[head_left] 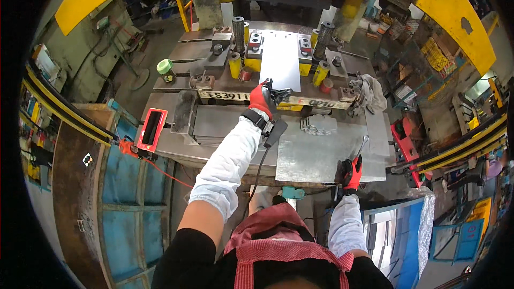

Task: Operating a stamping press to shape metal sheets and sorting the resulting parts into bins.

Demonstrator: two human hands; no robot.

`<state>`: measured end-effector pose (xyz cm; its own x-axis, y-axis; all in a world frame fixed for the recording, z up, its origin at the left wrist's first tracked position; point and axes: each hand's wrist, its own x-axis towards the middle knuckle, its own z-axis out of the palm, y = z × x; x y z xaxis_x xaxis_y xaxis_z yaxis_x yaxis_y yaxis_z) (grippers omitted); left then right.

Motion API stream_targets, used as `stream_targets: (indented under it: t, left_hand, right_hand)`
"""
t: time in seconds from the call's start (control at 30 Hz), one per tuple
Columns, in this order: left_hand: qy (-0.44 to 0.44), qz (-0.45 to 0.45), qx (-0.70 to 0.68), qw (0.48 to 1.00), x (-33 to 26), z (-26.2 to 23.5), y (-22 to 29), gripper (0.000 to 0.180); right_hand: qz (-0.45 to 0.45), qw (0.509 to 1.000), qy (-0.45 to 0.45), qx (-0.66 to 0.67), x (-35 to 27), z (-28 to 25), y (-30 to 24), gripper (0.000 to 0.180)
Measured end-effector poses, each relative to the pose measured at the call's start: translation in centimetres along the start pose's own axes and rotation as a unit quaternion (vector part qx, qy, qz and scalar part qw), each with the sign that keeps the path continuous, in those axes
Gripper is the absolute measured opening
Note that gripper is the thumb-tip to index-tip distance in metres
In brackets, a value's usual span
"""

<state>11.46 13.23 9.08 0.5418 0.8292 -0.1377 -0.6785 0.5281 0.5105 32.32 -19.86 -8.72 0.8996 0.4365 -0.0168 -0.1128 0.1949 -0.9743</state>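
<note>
My left hand (263,100), in a red and black glove, reaches forward to the die. Its fingers are closed at the near left corner of a bright, narrow metal sheet (281,59), which lies flat between the die's guide blocks. My right hand (350,173), gloved alike, is low on the right by the near edge of a wide grey metal plate (305,155). It is closed around a slim metal tool (364,143) with a rounded tip pointing forward; the handle is hidden in the glove. A small stack of cut metal pieces (318,124) lies on the plate's far side.
Dark guide posts (239,34) and yellow cylinders (234,65) flank the sheet. A stack of metal strips (219,123) and a red tray (152,130) lie left. A grey rag (369,92) sits right; a green-lidded jar (166,69) stands far left. Yellow press guards (455,10) arch overhead.
</note>
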Motion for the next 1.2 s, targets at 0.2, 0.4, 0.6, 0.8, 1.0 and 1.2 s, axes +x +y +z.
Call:
stream_targets:
  t: [0.2,0.4,0.6,0.8,1.0,1.2]
  left_hand:
    - [-0.048,-0.018,-0.003,0.999,1.2,-1.8,0.3,0.034]
    - [-0.008,-0.009,0.024,1.000,1.2,-1.3,-0.1,0.034]
    - [-0.053,-0.050,-0.005,0.997,1.7,-2.6,0.1,0.033]
    - [-0.161,0.065,0.197,0.965,2.0,-3.5,0.5,0.032]
    - [-0.074,-0.090,-0.072,0.991,3.0,-3.7,0.0,0.041]
    - [-0.016,-0.026,0.007,1.000,2.1,-2.2,-0.2,0.038]
  right_hand:
    - [0.000,1.000,-0.031,-0.002,0.8,-0.7,1.5,0.063]
    - [0.010,0.999,-0.026,-0.023,0.6,-0.7,1.1,0.063]
    - [0.022,0.999,-0.029,0.034,-0.2,-0.2,0.4,0.066]
    - [0.042,0.997,-0.019,0.059,-0.4,0.2,-0.4,0.066]
    - [0.028,0.998,-0.011,0.046,0.2,0.2,0.7,0.065]
    - [0.014,0.999,-0.002,0.029,0.4,0.1,1.0,0.062]
